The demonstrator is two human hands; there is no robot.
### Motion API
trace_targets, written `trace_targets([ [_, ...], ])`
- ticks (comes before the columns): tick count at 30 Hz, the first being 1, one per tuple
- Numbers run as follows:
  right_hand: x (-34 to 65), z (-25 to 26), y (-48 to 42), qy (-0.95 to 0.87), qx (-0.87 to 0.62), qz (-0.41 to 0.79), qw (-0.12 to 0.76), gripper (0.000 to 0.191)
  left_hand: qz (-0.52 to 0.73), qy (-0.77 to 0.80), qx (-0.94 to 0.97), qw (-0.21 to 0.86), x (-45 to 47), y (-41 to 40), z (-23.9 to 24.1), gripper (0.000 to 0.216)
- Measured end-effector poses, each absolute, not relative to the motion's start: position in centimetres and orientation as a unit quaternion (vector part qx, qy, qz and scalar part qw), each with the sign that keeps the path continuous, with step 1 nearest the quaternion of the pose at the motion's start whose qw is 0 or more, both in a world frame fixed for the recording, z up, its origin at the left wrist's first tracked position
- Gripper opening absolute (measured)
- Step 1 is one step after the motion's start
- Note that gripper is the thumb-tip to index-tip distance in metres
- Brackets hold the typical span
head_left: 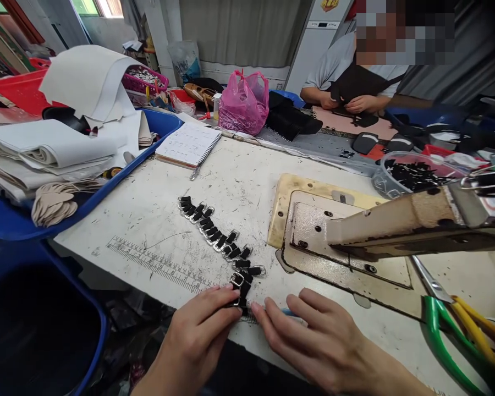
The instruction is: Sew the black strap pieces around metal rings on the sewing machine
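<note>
A curved row of black straps with silver buckles [214, 234] lies on the white worktable, its near end reaching my hands. My left hand [198, 333] is closed at that end, its fingertips on a black buckle strap [244, 286] with a metal frame. The thumb side of the grip is partly hidden. My right hand [317, 335] is just to the right of the strap, fingers apart and slightly bent, the foremost fingertip close beside it; whether it touches cannot be made out. A thin blue item [291, 313] shows partly under the right fingers.
A sewing machine arm and bed [313, 220] occupy the right, with green- and yellow-handled scissors [435, 313] beside it. A spiral notebook [187, 144] lies behind. Left is a blue bin [165, 124] with white sheets. Across the table, a person [334, 71] handles black material.
</note>
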State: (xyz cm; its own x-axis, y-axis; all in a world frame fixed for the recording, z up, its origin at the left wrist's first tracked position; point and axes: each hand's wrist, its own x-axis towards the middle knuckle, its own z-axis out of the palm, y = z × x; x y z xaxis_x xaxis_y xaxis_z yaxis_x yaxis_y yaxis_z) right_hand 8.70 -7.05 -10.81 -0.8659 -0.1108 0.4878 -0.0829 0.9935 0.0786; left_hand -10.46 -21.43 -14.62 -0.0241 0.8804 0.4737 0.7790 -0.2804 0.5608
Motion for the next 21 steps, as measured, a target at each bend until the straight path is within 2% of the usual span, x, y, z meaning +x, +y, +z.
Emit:
trace_targets([
  [7,9.1,-11.1,-7.7,-0.971,0.048,-0.036,0.233,0.03,0.387,0.598,0.699,0.07,-10.4,-21.5,-14.7,0.02],
  [13,9.6,-10.9,-8.4,-0.971,0.032,-0.043,0.232,0.04,0.386,0.587,0.709,0.054,-10.2,-21.5,-14.6,0.02],
  [21,9.8,-10.9,-9.2,-0.973,0.036,-0.066,0.218,0.034,0.377,0.589,0.712,0.054,-10.2,-21.5,-14.1,0.023],
])
